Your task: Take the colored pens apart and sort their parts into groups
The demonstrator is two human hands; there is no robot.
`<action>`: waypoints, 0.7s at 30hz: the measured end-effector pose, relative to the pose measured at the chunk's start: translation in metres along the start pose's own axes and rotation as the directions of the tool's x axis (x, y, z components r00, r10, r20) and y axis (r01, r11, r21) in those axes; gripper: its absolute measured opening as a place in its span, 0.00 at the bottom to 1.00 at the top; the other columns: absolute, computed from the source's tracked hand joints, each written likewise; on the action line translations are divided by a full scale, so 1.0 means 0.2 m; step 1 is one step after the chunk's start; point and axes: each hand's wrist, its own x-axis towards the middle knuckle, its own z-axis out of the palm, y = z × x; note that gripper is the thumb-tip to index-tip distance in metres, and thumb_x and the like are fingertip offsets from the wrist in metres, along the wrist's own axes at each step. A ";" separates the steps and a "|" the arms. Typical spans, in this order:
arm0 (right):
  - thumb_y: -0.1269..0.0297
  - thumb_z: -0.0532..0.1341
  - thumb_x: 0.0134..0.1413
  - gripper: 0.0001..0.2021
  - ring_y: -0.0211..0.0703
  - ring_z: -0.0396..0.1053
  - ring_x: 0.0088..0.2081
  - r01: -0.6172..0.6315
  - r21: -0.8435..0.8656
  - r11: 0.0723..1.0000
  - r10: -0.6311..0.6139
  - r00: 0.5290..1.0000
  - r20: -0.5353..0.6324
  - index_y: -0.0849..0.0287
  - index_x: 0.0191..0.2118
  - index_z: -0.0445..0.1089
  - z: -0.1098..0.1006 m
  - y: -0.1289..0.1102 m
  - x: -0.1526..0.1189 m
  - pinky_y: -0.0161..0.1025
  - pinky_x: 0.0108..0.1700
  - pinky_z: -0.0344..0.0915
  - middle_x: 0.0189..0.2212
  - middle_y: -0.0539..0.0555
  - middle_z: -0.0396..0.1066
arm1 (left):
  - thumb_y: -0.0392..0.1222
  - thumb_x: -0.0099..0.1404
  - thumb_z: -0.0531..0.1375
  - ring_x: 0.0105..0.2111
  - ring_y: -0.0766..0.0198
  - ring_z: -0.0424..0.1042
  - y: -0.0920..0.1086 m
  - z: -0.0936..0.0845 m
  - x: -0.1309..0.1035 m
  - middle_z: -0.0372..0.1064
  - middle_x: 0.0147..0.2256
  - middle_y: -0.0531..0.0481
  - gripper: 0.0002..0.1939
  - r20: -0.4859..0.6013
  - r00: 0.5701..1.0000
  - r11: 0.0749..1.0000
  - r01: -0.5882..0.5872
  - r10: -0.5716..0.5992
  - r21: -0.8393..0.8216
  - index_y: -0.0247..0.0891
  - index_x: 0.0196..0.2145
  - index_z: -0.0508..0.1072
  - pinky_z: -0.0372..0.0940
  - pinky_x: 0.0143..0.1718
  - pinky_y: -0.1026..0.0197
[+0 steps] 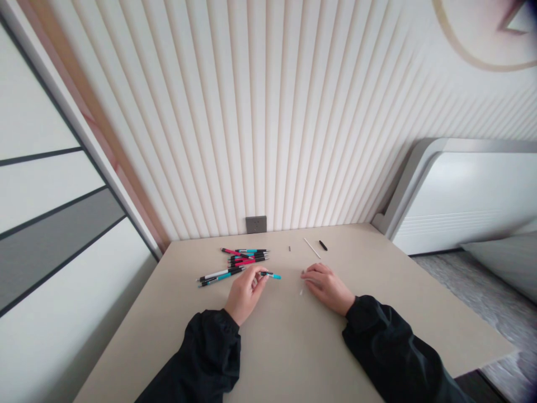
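Note:
My left hand [247, 291] is closed, thumb and fingers pinching a blue and black pen part [273, 275] whose blue end points right. To the right, my right hand [325, 284] rests low over the table with its fingers drawn together. A tiny greyish piece shows at those fingertips, too small to name. Just below them lies a small clear piece [301, 291]. Beyond the right hand are a thin white tube [312, 248], a short black pen piece [323, 245] and a tiny dark bit [289, 248].
Several pens in red, blue, white and black [247, 257] lie in a loose pile left of centre, some reaching behind my left hand. The beige table [285, 358] meets a ribbed wall with a dark socket [256, 224]. A bed headboard [465, 196] stands at the right.

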 end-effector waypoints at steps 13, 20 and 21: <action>0.61 0.56 0.61 0.09 0.42 0.67 0.39 0.047 -0.032 0.998 -0.044 0.996 0.080 0.55 0.36 0.73 -0.01 0.01 -0.01 0.41 0.46 0.62 0.36 0.54 0.70 | 0.43 0.67 0.54 0.24 0.69 0.66 0.00 0.00 0.00 0.68 0.29 0.53 0.08 0.016 1.000 1.000 -0.003 0.003 -0.002 0.39 0.42 0.68 0.64 0.28 0.66; 0.58 0.54 0.59 0.13 0.45 0.69 0.37 -0.314 -0.025 0.949 0.313 0.949 -0.048 0.57 0.32 0.73 -0.11 0.25 -0.06 0.43 0.44 0.65 0.32 0.55 0.71 | 0.43 0.67 0.55 0.25 0.68 0.68 0.00 0.00 0.01 0.70 0.31 0.52 0.08 0.027 1.000 1.000 -0.003 0.003 0.007 0.39 0.41 0.68 0.65 0.30 0.65; 0.58 0.55 0.59 0.12 0.45 0.69 0.37 -0.336 -0.016 0.942 0.335 0.941 -0.034 0.57 0.32 0.73 -0.11 0.27 -0.06 0.42 0.44 0.65 0.33 0.55 0.71 | 0.43 0.66 0.55 0.25 0.68 0.68 0.00 0.00 0.01 0.70 0.30 0.52 0.08 0.025 1.000 1.000 0.001 -0.001 0.008 0.39 0.41 0.68 0.65 0.29 0.65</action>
